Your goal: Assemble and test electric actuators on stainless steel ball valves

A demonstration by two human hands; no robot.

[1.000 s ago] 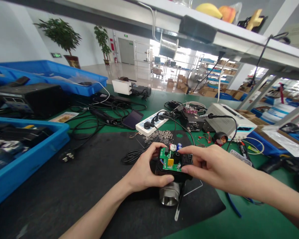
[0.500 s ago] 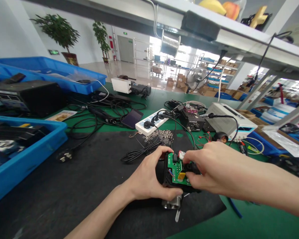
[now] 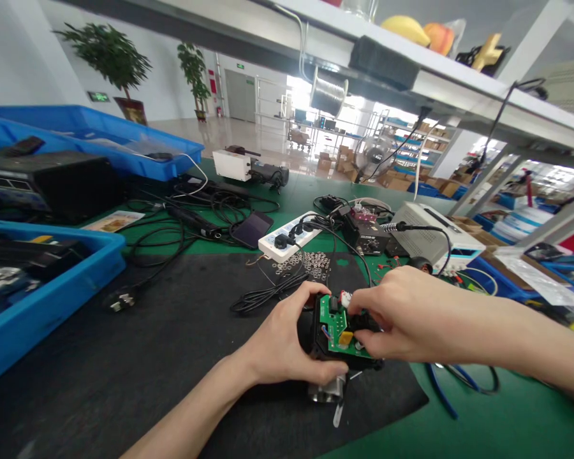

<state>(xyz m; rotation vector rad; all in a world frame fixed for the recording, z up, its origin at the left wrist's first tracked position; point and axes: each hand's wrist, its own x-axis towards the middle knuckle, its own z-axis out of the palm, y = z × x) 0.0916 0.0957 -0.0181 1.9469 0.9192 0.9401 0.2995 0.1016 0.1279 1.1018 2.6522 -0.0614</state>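
My left hand (image 3: 284, 338) is closed round the near-left side of a black housing (image 3: 321, 347), thumb at the front edge and fingers at the back. Set into the top of this housing is a green circuit board (image 3: 333, 325) with a yellow block-shaped component (image 3: 345, 338), thin wires and a white connector (image 3: 345, 299). Over the board's right part my right hand (image 3: 395, 312) pinches a black component (image 3: 360, 320), mostly covered by the fingers. Below the housing a shiny metal cylinder (image 3: 326, 390) sticks out toward me.
A black mat (image 3: 172, 357) covers much of the green bench. Small metal nuts or rings (image 3: 310, 262) lie beyond my hands, near a white power strip (image 3: 287, 239). A soldering station (image 3: 366, 236) stands behind my right hand, a blue bin (image 3: 52, 293) at left. A shelf hangs overhead.
The view has shifted slightly. Both hands keep their grip on the housing and the black component, and more of the blue cable at right shows.
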